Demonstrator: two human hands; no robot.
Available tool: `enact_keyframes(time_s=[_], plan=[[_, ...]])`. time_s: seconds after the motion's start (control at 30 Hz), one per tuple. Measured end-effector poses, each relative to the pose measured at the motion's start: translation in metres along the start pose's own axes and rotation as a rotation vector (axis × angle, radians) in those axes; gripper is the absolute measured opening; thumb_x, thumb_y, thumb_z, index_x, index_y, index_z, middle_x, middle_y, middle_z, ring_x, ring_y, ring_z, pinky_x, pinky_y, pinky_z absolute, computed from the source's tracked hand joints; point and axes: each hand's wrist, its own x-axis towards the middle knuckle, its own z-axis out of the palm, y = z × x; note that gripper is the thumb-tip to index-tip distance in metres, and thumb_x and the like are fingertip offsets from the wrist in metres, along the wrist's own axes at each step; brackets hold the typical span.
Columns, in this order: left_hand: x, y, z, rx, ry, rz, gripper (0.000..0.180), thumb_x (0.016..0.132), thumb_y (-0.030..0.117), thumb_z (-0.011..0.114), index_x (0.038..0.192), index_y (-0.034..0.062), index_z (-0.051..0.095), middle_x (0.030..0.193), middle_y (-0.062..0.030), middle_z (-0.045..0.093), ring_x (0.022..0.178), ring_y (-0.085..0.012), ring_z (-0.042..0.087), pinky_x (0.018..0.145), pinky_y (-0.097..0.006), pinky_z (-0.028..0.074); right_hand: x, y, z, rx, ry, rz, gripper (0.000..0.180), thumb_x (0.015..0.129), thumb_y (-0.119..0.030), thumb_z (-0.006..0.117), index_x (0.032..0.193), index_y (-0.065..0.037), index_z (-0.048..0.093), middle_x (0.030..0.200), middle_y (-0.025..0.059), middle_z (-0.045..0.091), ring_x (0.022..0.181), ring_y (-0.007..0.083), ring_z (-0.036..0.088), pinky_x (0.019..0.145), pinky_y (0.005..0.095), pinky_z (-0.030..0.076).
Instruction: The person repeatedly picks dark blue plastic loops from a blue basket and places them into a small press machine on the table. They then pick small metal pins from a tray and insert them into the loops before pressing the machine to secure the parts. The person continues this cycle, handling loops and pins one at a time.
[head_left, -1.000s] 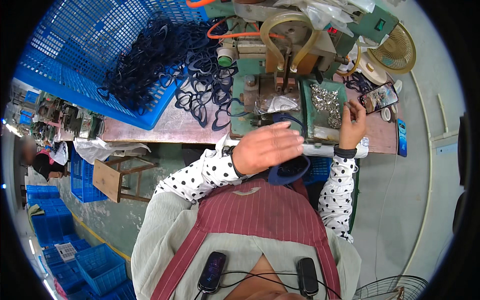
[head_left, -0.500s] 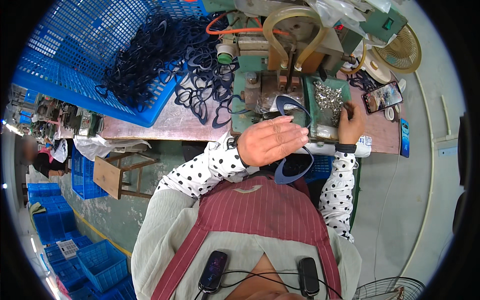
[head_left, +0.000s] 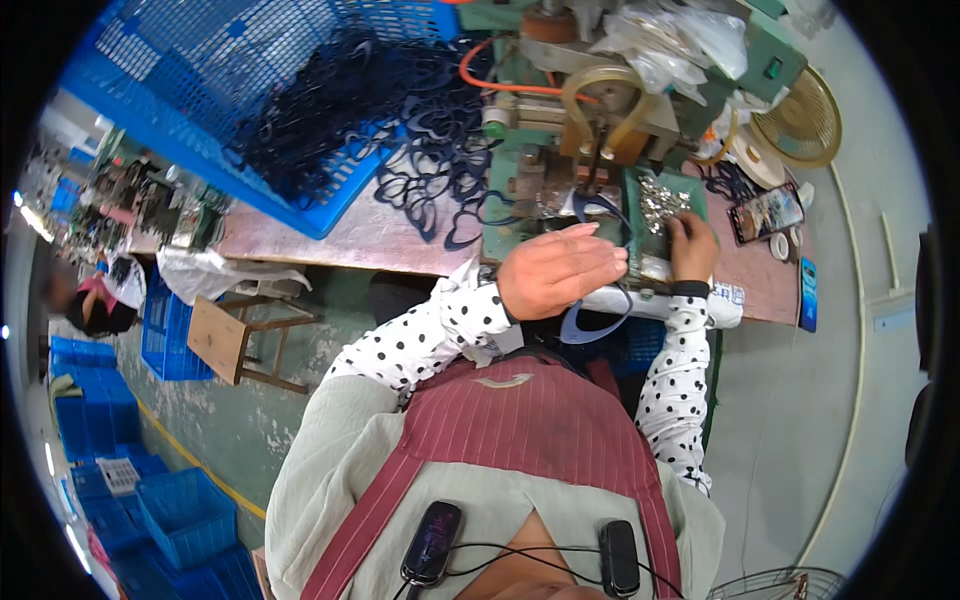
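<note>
My left hand point(head_left: 560, 272) is closed around a dark blue strap with looped ends point(head_left: 592, 328). One end of the strap hangs below the fingers; the other rises beside the machine's work point. At the green tray point(head_left: 631, 207) my right hand point(head_left: 694, 247) has its fingers bent and drawn together over small silver metal fittings point(head_left: 663, 200). Whatever sits between those fingertips is too small to make out. Just beyond the left hand stands the green bench machine point(head_left: 510, 165), with a curved yellowish hose point(head_left: 606, 78) above its metal head.
A blue plastic basket point(head_left: 200, 150) tips toward the table, with a heap of dark blue straps point(head_left: 330, 110) spilling out. On the right lie a phone point(head_left: 765, 212) and a white roll point(head_left: 757, 162), near a small fan point(head_left: 803, 118). A wooden stool point(head_left: 218, 340) stands at left.
The view has shifted a little, so the bench sits further right and the basket looks more tilted. My right fingers have reached in over the fittings. The left hand still holds the strap.
</note>
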Motion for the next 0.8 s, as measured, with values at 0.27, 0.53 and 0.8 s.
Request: enact_keyframes(time_s=[0.27, 0.53, 0.8], plan=[[-0.087, 0.012, -0.012, 0.359, 0.132, -0.402, 0.042, 0.074, -0.001, 0.068, 0.115, 0.0066, 0.064, 0.121, -0.0139, 0.062, 0.102, -0.0314, 0.060, 0.084, -0.040, 0.048, -0.005, 0.007, -0.002, 0.145, 0.076, 0.123, 0.021, 0.089, -0.023, 0.063, 0.098, -0.005, 0.072, 0.094, 0.0157, 0.070, 0.087, 0.0309, 0.067, 0.080, 0.0373, 0.051], [-0.198, -0.078, -0.081, 0.832, -0.181, -0.816, 0.034, 0.073, 0.001, 0.059, 0.104, 0.0142, 0.068, 0.128, -0.0106, 0.056, 0.108, -0.0306, 0.056, 0.089, -0.048, 0.041, -0.008, 0.002, 0.004, 0.023, 0.141, 0.060, 0.018, 0.089, -0.019, 0.062, 0.101, -0.008, 0.070, 0.094, 0.0151, 0.071, 0.086, 0.0339, 0.067, 0.076, 0.0405, 0.052], [-0.178, -0.110, -0.123, 0.563, -0.275, -0.724, 0.029, 0.074, 0.016, 0.073, 0.102, 0.0107, 0.066, 0.133, -0.0066, 0.055, 0.110, -0.0274, 0.055, 0.091, -0.045, 0.037, -0.010, -0.003, -0.005, 0.085, 0.109, 0.083, 0.012, 0.082, -0.011, 0.067, 0.093, -0.010, 0.072, 0.092, 0.0103, 0.071, 0.088, 0.0281, 0.065, 0.080, 0.0363, 0.051]])
